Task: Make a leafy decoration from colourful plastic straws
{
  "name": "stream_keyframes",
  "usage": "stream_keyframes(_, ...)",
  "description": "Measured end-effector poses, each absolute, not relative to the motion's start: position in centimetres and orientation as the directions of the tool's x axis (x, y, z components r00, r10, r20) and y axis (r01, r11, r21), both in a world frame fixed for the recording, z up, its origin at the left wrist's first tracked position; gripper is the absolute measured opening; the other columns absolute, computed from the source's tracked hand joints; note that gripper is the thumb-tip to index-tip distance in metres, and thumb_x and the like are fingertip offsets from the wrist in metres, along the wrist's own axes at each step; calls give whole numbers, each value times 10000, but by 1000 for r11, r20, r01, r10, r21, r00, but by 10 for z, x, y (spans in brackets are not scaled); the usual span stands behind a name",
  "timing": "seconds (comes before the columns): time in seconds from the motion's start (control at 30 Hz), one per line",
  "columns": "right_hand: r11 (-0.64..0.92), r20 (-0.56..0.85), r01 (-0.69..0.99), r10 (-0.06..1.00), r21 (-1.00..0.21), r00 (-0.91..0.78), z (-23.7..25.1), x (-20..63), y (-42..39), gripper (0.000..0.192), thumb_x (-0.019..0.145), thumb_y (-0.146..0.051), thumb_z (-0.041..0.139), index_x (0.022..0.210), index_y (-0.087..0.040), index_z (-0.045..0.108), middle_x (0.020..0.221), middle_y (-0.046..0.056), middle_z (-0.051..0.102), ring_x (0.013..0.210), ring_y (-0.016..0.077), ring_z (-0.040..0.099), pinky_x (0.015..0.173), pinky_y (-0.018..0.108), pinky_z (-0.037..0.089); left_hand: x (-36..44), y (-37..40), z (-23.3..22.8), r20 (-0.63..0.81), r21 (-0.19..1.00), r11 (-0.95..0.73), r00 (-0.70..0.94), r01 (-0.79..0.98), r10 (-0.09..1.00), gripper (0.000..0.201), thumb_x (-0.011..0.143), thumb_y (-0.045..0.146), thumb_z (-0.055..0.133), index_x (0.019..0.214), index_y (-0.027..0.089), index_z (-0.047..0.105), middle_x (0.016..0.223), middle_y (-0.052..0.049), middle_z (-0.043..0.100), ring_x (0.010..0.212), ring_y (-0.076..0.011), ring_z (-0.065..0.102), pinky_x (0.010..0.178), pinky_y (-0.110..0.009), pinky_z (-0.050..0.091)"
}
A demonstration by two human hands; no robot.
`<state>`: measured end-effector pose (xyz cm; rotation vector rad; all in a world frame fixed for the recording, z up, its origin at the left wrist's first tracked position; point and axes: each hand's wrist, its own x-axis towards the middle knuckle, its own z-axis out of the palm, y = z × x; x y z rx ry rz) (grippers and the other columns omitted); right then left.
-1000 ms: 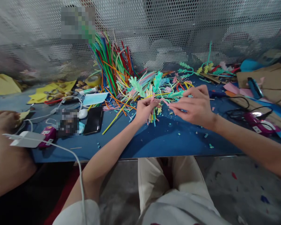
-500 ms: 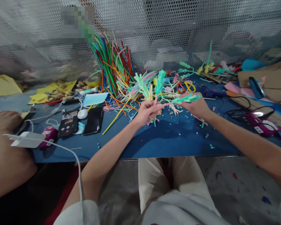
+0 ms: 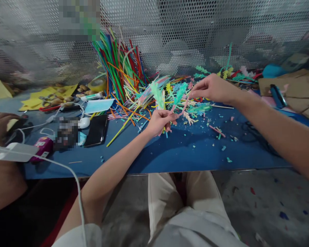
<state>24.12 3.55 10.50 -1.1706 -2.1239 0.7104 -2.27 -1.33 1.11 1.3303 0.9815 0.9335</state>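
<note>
My left hand (image 3: 162, 122) is closed round the stems of a small bunch of pipe-cleaner sprigs. A pale green sprig (image 3: 158, 95) and a teal sprig (image 3: 180, 93) stick up out of it, and short coloured ends show below the fingers. From its fingertips a pink pipe cleaner (image 3: 185, 105) rises, bent, to my right hand (image 3: 208, 90), which pinches its upper end. Another teal sprig (image 3: 201, 108) lies just below my right hand; I cannot tell whether it is joined to the bunch.
Behind stands a tall bundle of coloured pipe cleaners (image 3: 118, 68) against a perforated metal screen (image 3: 195, 31). A phone (image 3: 96, 130), a face mask (image 3: 99, 106) and a white cable (image 3: 67, 168) lie left, near another person's hand (image 3: 0, 125). Cardboard (image 3: 285, 85) lies right; scraps dot the blue table (image 3: 180, 156).
My right hand has moved up and left, drawing the pink pipe cleaner upward. My left hand keeps its hold on the bunch. The view has shifted slightly.
</note>
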Motion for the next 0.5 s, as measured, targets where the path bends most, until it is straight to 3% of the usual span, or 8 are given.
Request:
stream_keyframes(0.07, 509, 363, 626, 861, -591, -357, 105, 228, 10, 313, 927, -510, 799, 875, -207, 858, 805, 76, 775, 747, 230, 651, 710, 401, 453, -19, -13, 9, -46, 998, 58, 284, -36, 958, 439, 748, 534, 931, 667, 146, 743, 460, -8, 610, 324, -86, 502, 330, -202, 377)
stream_keyframes(0.17, 629, 585, 715, 716, -304, -382, 94, 213, -32, 306, 1025, -469, 681, 896, -248, 849, 788, 71, 767, 800, 245, 645, 808, 431, 445, -16, -14, 7, -66, 994, 86, 240, -72, 969, 459, 734, 560, 933, 684, 150, 732, 489, -4, 631, 325, -84, 504, 324, -205, 373)
stream_keyframes(0.27, 690, 602, 702, 639, -175, -479, 75, 207, -59, 302, 1058, -435, 638, 913, -281, 853, 806, 57, 797, 810, 246, 645, 808, 440, 412, -15, -16, 8, -71, 988, 94, 182, -123, 981, 466, 730, 576, 931, 739, 155, 731, 511, 12, 633, 323, -69, 478, 311, -202, 330)
stream_keyframes(0.37, 694, 590, 669, 667, -268, -455, 51, 211, -63, 252, 1044, -418, 662, 982, -300, 876, 858, 55, 828, 793, 238, 669, 787, 429, 443, -17, -16, 12, -48, 973, 79, 144, -219, 988, 457, 733, 568, 928, 764, 164, 717, 482, 45, 575, 326, -54, 438, 322, -198, 327)
stream_keyframes(0.5, 586, 520, 584, 799, -562, -301, 26, 223, -44, 259, 996, -476, 717, 924, -294, 885, 884, 56, 837, 760, 240, 699, 765, 413, 528, -21, -16, 15, -4, 941, 83, 236, -327, 972, 481, 670, 566, 960, 749, 167, 702, 511, 55, 581, 327, -35, 397, 302, -191, 295)
